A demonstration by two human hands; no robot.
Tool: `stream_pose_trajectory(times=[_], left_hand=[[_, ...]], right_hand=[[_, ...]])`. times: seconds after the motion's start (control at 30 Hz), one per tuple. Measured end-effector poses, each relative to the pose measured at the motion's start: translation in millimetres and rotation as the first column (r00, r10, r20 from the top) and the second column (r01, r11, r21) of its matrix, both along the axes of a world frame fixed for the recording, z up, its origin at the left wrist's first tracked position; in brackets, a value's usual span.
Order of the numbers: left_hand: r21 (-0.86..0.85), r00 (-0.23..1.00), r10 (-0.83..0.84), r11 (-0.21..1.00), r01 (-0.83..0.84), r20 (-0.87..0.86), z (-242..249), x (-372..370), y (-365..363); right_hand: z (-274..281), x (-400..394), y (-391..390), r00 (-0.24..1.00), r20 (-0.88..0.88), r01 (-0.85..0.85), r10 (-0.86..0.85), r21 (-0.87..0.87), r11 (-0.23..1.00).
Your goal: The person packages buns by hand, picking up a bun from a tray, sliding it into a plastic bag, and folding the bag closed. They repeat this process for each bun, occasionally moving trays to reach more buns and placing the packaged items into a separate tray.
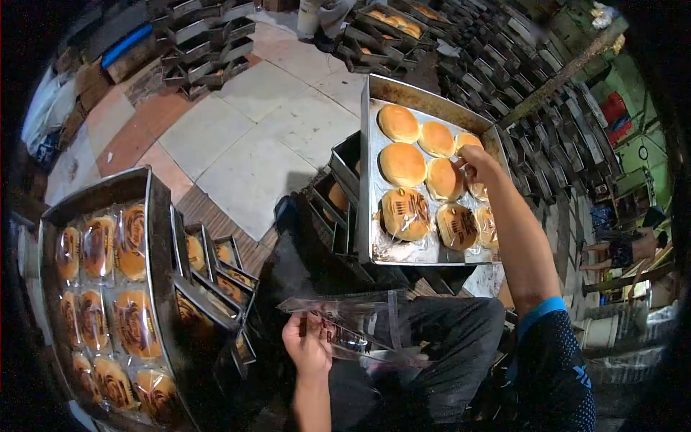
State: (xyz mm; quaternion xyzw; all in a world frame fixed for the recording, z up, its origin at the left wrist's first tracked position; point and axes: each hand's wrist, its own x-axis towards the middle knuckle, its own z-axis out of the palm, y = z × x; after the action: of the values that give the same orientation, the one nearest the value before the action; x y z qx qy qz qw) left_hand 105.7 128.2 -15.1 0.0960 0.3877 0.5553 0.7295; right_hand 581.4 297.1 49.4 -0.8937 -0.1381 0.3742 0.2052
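Note:
My left hand (309,345) is closed on a clear plastic bag (360,327) with dark print, held above my lap. My right hand (475,164) reaches into the metal tray (432,255) in front of me, its fingers curled at the buns near the tray's right side; whether they grip one is hard to make out. Plain round buns (403,165) lie in the far part of this tray. Nearer me are buns in printed clear wrappers (406,214). On the left, another metal tray (162,237) holds several wrapped buns (137,324).
Stacks of metal trays stand under and beside both trays. More stacked trays (209,47) and a tray of buns (392,23) stand farther back on the tiled floor (237,151). A person (637,248) is at the far right.

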Motion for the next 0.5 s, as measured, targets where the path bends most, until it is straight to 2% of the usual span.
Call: stream_pose_trajectory(times=[0.13, 0.17, 0.23, 0.27, 0.33, 0.37, 0.47, 0.5], left_hand=[[0.082, 0.998, -0.058, 0.995, 0.059, -0.015, -8, 0, -1], [0.09, 0.998, -0.056, 0.994, 0.057, -0.014, -8, 3, -3], [0.084, 0.993, -0.096, 0.991, 0.102, -0.068, -5, 8, -5], [0.096, 0.992, -0.097, 0.99, 0.104, -0.076, -4, 10, -5], [0.054, 0.99, -0.121, 0.991, 0.125, -0.065, -4, 10, -5], [0.054, 0.99, -0.119, 0.991, 0.123, -0.077, -10, 7, -4], [0.137, 0.979, -0.2, 0.969, 0.203, -0.036, -23, -1, -6], [0.144, 0.977, -0.207, 0.967, 0.211, -0.044, -25, 2, -5]], right_hand=[[-12, -9, -11, 0.995, 0.096, 0.004, -0.003, -0.01, 1.0], [-1, -40, -16, 0.978, 0.205, -0.026, 0.021, 0.021, 0.999], [-52, 3, -13, 0.963, 0.267, -0.094, 0.036, 0.211, 0.973], [-52, 10, -11, 0.965, 0.261, -0.091, 0.03, 0.225, 0.97], [-43, -5, -5, 0.995, -0.065, 0.089, -0.07, 0.382, 0.92], [-29, -17, -11, 0.999, 0.013, 0.038, -0.047, 0.384, 0.923], [-40, -13, -27, 0.991, -0.117, 0.112, -0.068, 0.425, 0.898], [-28, -28, -39, 0.973, 0.213, 0.002, -0.087, 0.37, 0.929]])
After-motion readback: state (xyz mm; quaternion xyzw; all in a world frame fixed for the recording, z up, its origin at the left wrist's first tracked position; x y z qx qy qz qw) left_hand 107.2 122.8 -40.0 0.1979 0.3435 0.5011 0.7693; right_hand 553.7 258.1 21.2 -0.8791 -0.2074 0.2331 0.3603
